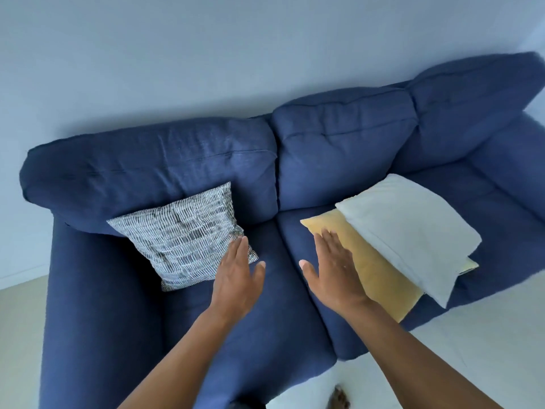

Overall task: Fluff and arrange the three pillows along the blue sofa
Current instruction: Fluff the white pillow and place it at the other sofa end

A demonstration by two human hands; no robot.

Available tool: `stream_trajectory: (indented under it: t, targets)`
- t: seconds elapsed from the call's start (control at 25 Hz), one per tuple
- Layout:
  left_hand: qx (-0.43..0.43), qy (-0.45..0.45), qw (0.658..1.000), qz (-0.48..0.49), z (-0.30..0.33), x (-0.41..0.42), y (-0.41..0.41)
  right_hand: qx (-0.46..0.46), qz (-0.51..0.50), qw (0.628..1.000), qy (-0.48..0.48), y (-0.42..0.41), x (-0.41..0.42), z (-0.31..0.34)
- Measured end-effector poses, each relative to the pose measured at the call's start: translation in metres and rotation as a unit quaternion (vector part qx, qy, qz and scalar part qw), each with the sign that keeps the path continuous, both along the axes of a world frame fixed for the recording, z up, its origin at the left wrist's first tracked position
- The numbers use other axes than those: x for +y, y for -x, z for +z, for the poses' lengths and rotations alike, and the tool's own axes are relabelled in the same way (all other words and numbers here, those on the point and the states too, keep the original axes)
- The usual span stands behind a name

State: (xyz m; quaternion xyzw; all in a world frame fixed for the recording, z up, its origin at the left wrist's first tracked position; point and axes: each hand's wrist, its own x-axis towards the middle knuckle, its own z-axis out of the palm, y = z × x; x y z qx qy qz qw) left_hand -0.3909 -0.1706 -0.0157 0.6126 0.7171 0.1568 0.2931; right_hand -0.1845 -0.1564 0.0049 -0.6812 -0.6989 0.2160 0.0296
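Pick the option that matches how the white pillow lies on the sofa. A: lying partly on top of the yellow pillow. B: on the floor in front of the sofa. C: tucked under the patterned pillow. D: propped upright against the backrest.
A: the white pillow lies flat across the yellow pillow, covering its far side, on the seat of the blue sofa.
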Motion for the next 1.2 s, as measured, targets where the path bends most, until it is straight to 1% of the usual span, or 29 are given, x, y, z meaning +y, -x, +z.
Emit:
stream_trajectory:
  t: [0.12, 0.24, 0.36, 0.48, 0.6, 0.72, 0.88, 1.08, 1.2]
  targets:
    - [0.0, 0.004, 1.0, -0.006, 0.009, -0.026, -0.063, 0.007, 0.002, 1.0, -0.008, -0.06, -0.028, 0.007]
    - [0.013, 0.007, 0.999, -0.039, 0.016, -0.052, -0.13, 0.027, -0.037, 0.999, -0.016, -0.127, -0.059, 0.011]
    - [0.005, -0.004, 0.998, -0.07, 0.023, -0.067, -0.195, 0.015, -0.065, 0.998, -0.013, -0.195, -0.089, 0.015]
    - [-0.004, -0.013, 0.996, -0.093, 0.029, -0.073, -0.242, 0.007, -0.085, 0.996, -0.017, -0.246, -0.103, 0.02]
    - [-0.002, -0.007, 0.993, -0.114, 0.034, -0.075, -0.276, 0.029, -0.105, 0.994, -0.025, -0.277, -0.103, 0.022]
    - [0.013, 0.007, 0.992, -0.125, 0.034, -0.058, -0.293, 0.045, -0.103, 0.993, -0.026, -0.287, -0.096, 0.02]
    - [0.015, 0.009, 0.993, -0.115, 0.012, -0.023, -0.311, 0.017, -0.091, 0.996, -0.009, -0.312, -0.076, 0.011]
    - [0.0, 0.021, 0.995, -0.094, -0.013, 0.035, -0.343, -0.015, -0.074, 0.997, 0.02, -0.359, -0.01, 0.018]
    - [-0.001, 0.025, 0.997, -0.077, -0.01, 0.056, -0.351, -0.013, -0.061, 0.998, 0.022, -0.366, 0.032, 0.026]
